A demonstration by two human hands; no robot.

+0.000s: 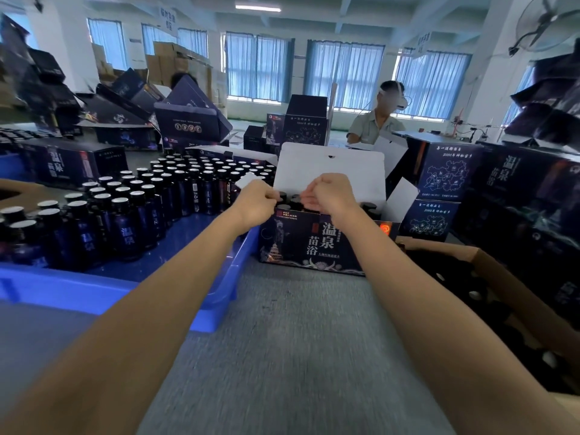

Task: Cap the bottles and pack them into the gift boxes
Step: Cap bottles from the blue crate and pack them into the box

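Left hand [255,199]: curled over dark-blue cardboard gift box [314,243], grip unclear
Right hand [331,193]: same
Boxed: few dark bottles [290,198]
Remaining: silver-topped bottles [125,208], blue plastic tray [94,290], nine o'clock

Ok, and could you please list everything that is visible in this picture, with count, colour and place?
open gift box: one, dark blue, white lid flap raised, table centre
bottles in the box: a few dark tops show, count unclear
bottles in the tray: many, dark with pale tops, left
tray: one, blue, left
closed gift boxes: several, dark blue, stacked right and behind
cardboard carton: one, brown, right, dark contents
table: one, grey, under everything
other person: one, pale shirt, behind the boxes
curtains: several, blue, far windows
left hand: fingers curled, at the box's left opening
right hand: fingers curled, over the box's opening
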